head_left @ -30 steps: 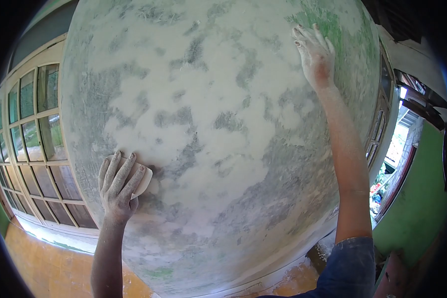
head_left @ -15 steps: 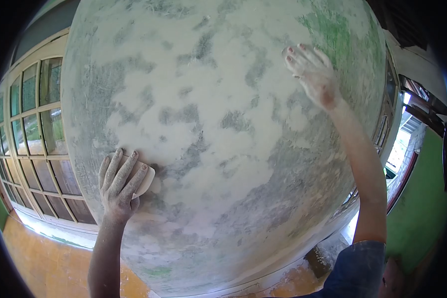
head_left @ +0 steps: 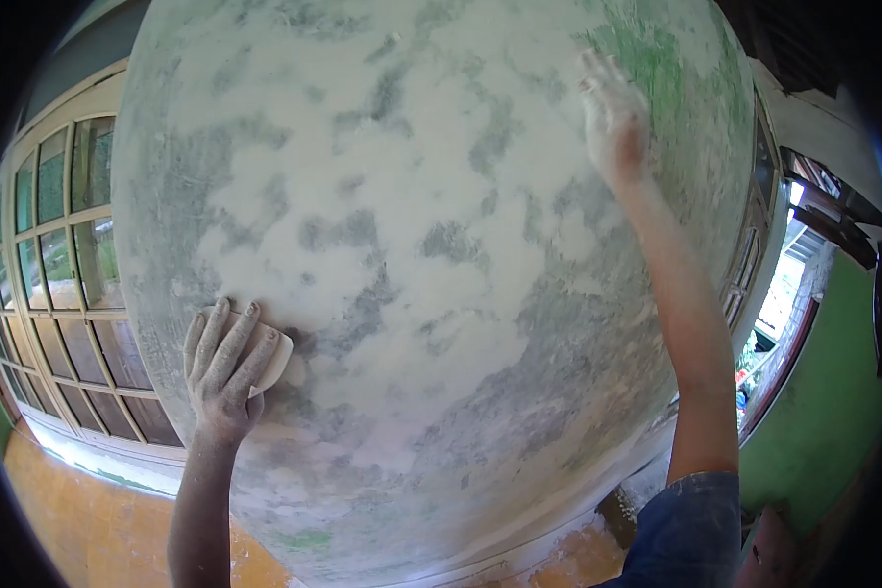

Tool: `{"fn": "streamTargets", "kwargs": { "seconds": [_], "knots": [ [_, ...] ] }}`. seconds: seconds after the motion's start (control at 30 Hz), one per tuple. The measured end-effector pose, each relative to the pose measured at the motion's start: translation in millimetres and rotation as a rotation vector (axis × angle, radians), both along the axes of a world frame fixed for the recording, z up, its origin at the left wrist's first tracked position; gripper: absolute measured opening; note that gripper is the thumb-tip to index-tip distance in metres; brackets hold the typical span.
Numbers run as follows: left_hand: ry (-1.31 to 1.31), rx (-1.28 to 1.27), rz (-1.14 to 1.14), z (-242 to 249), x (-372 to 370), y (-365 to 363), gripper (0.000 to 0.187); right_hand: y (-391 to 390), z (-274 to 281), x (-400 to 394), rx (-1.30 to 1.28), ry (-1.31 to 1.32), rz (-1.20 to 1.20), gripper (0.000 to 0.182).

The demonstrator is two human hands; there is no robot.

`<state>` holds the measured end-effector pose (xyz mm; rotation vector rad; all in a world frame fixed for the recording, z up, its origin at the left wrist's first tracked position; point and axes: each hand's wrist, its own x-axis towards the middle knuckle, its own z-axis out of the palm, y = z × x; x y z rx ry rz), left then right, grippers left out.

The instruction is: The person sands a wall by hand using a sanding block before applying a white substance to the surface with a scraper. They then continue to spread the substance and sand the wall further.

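Note:
A wall (head_left: 441,294) fills the middle of the view, its grey surface mottled with white patches of filler and some worn green paint. My left hand (head_left: 223,377), coated in pale dust, presses a piece of sandpaper (head_left: 276,365) against the lower left of this wall. Its fingers lie over the sheet, and the off-white edge shows past them on the right. High on the right, my dusty right hand (head_left: 617,122) is up at the wall beside the green patch, holding nothing. Its fingers are extended and somewhat blurred.
A cream-framed window (head_left: 78,255) with many small panes stands left of the wall. Below it runs an orange floor (head_left: 88,510) with white dust. To the right are a bright opening (head_left: 784,294) and a green wall (head_left: 823,392).
My right hand has moved upward along the wall, and its fingers look more blurred. My left hand stays on the sandpaper at nearly the same spot. The view has shifted slightly.

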<state>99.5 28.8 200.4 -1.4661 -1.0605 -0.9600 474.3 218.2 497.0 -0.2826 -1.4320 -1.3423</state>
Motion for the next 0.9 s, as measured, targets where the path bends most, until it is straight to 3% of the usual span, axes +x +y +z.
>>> {"fn": "streamTargets", "kwargs": {
  "seconds": [0.03, 0.1, 0.23, 0.3, 0.33, 0.4, 0.53, 0.6, 0.63, 0.73, 0.77, 0.83, 0.87, 0.9],
  "knots": [
    [-0.005, 0.016, -0.01, -1, 0, 1, 0.029, -7, -7, -12, 0.012, -0.002, 0.011, 0.034],
    [-0.011, 0.04, -0.017, -4, -1, 2, 0.032, -29, -29, -26, -0.049, -0.248, -0.052, 0.03],
    [-0.012, 0.032, -0.017, -3, -1, 3, 0.033, 4, 52, -4, 0.094, -0.254, -0.005, 0.026],
    [-0.009, 0.023, -0.008, -3, -1, 0, 0.034, 5, 61, -17, -0.003, 0.216, 0.046, 0.024],
    [-0.01, 0.017, -0.005, -3, -2, 1, 0.034, 7, 55, -24, 0.0, 0.22, 0.054, 0.024],
    [-0.004, 0.014, 0.001, -4, -1, 1, 0.034, -23, 24, -56, 0.155, -0.101, -0.092, 0.022],
    [-0.003, 0.021, -0.002, -4, -2, 2, 0.036, -14, 54, -38, 0.223, -0.189, -0.152, 0.023],
    [-0.013, 0.028, -0.004, -5, 0, 2, 0.036, -12, 67, -39, -0.214, 0.403, -0.004, 0.022],
    [-0.018, 0.024, -0.009, -4, 1, 1, 0.036, -8, 67, -43, -0.211, 0.402, -0.003, 0.022],
    [-0.016, 0.021, -0.012, -3, 1, 1, 0.036, -37, 34, -98, 0.287, 0.079, -0.161, 0.021],
    [-0.018, 0.021, -0.018, -3, 1, 1, 0.036, -31, 45, -94, 0.29, 0.083, -0.153, 0.021],
    [-0.02, 0.022, -0.022, -2, 1, -1, 0.037, -10, 79, -69, 0.16, -0.213, -0.022, 0.02],
    [-0.021, 0.031, -0.022, -2, 1, 0, 0.037, -7, 90, -60, 0.162, -0.217, -0.021, 0.02],
    [-0.022, 0.038, -0.025, -3, 2, 1, 0.037, -6, 97, -52, -0.169, 0.071, 0.178, 0.02]
  ]
}}
